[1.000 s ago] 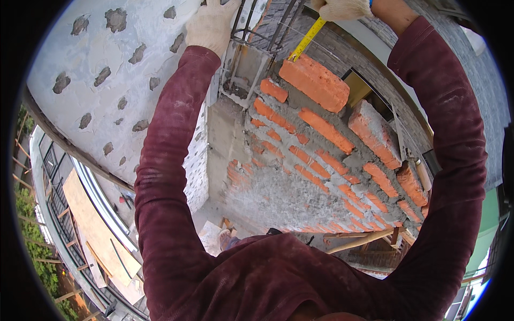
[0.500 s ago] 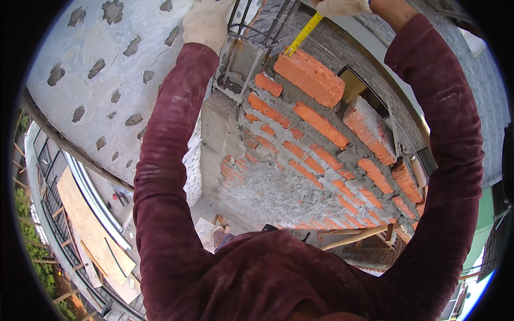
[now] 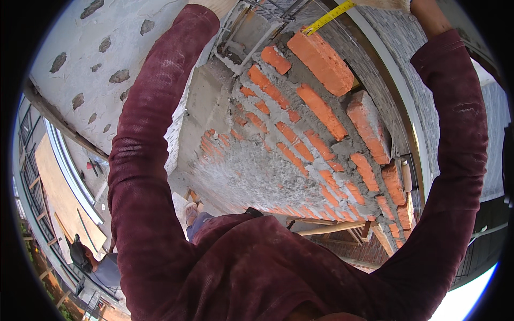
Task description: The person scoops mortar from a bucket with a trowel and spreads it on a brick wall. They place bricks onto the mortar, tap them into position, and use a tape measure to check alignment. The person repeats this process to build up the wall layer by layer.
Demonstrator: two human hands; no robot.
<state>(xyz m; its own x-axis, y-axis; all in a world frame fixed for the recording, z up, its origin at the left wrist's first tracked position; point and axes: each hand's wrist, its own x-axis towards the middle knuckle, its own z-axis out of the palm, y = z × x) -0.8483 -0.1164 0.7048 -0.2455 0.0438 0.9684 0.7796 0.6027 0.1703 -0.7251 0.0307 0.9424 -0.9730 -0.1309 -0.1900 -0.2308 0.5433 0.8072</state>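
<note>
My right hand (image 3: 383,4), in a pale knit glove, is at the top edge, closed on a yellow tape measure (image 3: 329,17). Its blade slants down to the near end of a loose orange brick (image 3: 321,61) on top of the brick wall (image 3: 300,144). My left hand (image 3: 215,5), gloved too, reaches up beside the steel rods and the grey concrete column at the wall's end. The frame cuts off its fingers, so what it touches is hidden. Grey mortar lies under and around the upper bricks.
Another mortar-smeared brick (image 3: 369,125) sits farther along the wall's top. At left stands a pale wall (image 3: 128,48) with chipped patches. Below it are plywood sheets (image 3: 61,182) and a person in a dark cap (image 3: 81,254). Wooden poles (image 3: 332,227) cross beneath the wall.
The view has shifted, and both hands now sit closer to the top edge, the left mostly out of frame. The tape still reaches the brick. A person has come into view at lower left.
</note>
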